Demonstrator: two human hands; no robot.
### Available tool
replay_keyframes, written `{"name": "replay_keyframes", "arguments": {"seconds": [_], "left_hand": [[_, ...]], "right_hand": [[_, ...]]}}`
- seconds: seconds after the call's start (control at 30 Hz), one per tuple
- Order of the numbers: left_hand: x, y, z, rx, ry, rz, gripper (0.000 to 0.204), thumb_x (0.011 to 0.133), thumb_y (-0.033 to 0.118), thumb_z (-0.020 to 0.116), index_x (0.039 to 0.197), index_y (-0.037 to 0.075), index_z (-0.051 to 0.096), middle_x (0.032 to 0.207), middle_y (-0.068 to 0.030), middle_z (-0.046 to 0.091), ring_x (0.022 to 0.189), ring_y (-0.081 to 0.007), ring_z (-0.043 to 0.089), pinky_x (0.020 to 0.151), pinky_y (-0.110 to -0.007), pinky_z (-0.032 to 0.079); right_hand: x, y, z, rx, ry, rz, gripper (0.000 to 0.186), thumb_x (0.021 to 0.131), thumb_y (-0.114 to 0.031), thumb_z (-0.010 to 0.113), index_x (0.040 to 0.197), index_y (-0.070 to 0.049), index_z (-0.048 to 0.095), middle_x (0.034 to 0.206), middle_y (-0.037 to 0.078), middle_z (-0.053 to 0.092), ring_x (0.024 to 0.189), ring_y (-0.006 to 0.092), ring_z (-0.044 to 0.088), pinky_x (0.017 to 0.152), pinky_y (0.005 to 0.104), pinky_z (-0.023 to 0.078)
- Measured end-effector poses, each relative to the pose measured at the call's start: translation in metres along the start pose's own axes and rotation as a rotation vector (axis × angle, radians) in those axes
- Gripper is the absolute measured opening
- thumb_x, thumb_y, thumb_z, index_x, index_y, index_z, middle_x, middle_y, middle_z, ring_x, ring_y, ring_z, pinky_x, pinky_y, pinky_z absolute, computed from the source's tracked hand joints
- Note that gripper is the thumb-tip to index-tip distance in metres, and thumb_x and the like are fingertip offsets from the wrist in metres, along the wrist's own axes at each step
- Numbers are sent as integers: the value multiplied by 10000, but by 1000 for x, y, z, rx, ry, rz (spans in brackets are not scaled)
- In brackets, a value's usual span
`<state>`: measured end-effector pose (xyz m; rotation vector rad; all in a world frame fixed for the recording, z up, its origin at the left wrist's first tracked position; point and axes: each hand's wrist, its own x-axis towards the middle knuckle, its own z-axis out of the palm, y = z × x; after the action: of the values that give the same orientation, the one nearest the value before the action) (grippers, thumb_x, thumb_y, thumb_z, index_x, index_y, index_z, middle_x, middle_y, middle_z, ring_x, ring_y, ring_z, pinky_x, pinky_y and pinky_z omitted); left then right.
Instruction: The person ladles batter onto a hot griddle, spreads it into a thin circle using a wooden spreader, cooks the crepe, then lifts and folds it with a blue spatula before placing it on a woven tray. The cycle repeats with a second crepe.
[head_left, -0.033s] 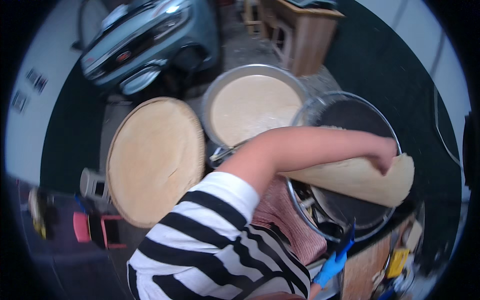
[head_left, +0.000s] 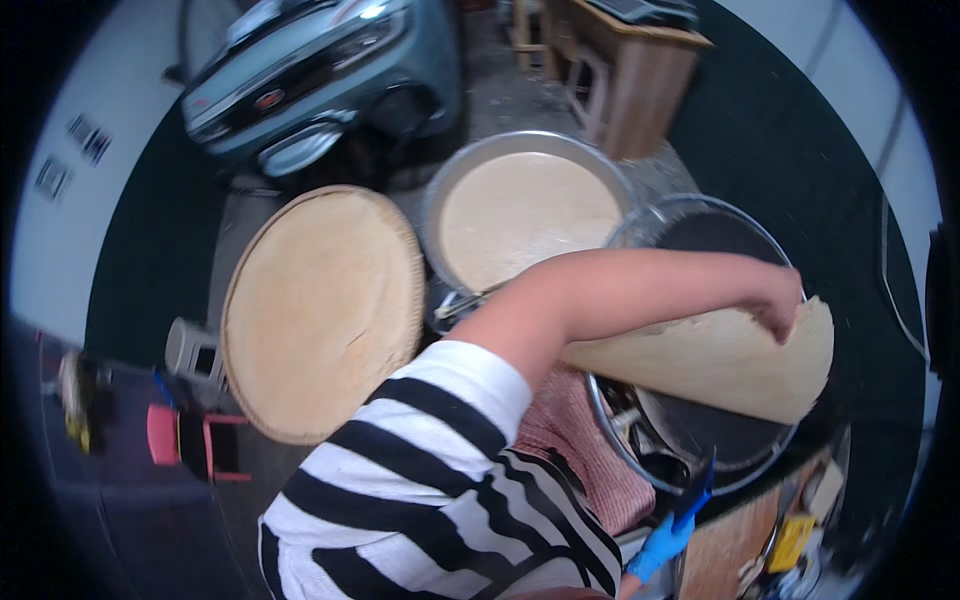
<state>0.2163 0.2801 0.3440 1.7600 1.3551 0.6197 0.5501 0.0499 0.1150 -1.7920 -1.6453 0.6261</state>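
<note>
My bare left hand (head_left: 782, 302) reaches across to the right and is closed on the edge of a thin pale flatbread (head_left: 720, 360). The flatbread looks folded over and lies across a round dark griddle (head_left: 715, 425) set within a metal rim. Part of it is hidden under my forearm. Below the griddle, my right hand (head_left: 662, 548), in a blue glove, is closed around a blue scraper (head_left: 702, 493), whose tip points up near the griddle's rim.
A round tray of stacked flatbreads (head_left: 325, 315) stands at the left. Behind my arm is a wide metal pan with pale contents (head_left: 530, 215). A pink ribbed cloth (head_left: 580, 440) lies beside the griddle. Farther off are a parked vehicle (head_left: 330, 80), a wooden desk (head_left: 650, 90) and a pink chair (head_left: 165, 435).
The whole view has shifted slightly. Both hands keep their grips, and the flatbread stays across the griddle.
</note>
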Motion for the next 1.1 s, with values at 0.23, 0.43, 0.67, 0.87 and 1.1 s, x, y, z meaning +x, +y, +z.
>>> {"name": "replay_keyframes", "arguments": {"seconds": [0.23, 0.43, 0.67, 0.87, 1.1], "left_hand": [[-141, -100, -114, -807, 442, -264, 232, 705, 6, 686, 931, 0, 631, 893, -133, 631, 766, -190, 634, 662, -301, 527], [-380, -208, -103, -1128, 965, -185, 148, 787, 15, 583, 932, -16, 588, 872, -114, 623, 767, -178, 634, 688, -323, 551], [-620, -289, 12, -1473, 1661, 82, 197, 798, 54, 586, 981, -18, 585, 924, -147, 630, 828, -231, 631, 760, -375, 535], [-753, -356, 66, -1417, 2063, 107, 279, 819, 119, 589, 1054, -27, 551, 1007, -165, 613, 912, -273, 608, 810, -394, 513], [-777, -467, 119, -1300, 2677, 50, 353, 813, 89, 610, 1128, -35, 511, 1065, -147, 596, 946, -240, 595, 829, -341, 506]], "right_hand": [[37, -25, -1, -4, -138, -112, 437, 863, -163, 467, 1266, 0, 431, 1170, 198, 536, 1036, 309, 523, 891, 378, 405], [41, -77, -20, -262, -111, -368, 500, 863, -185, 476, 1342, -105, 354, 1111, 228, 560, 916, 358, 571, 796, 402, 457], [57, -105, -10, -519, -147, -455, 500, 895, -214, 432, 1374, -141, 308, 1013, 232, 594, 822, 367, 590, 732, 410, 474], [49, -143, 6, -435, -129, -545, 500, 889, -236, 442, 1361, -117, 325, 897, 216, 624, 771, 377, 579, 727, 428, 461], [40, -163, 14, -512, -230, -596, 507, 897, -203, 420, 1385, -169, 285, 916, 214, 615, 747, 351, 581, 730, 411, 458]]}}
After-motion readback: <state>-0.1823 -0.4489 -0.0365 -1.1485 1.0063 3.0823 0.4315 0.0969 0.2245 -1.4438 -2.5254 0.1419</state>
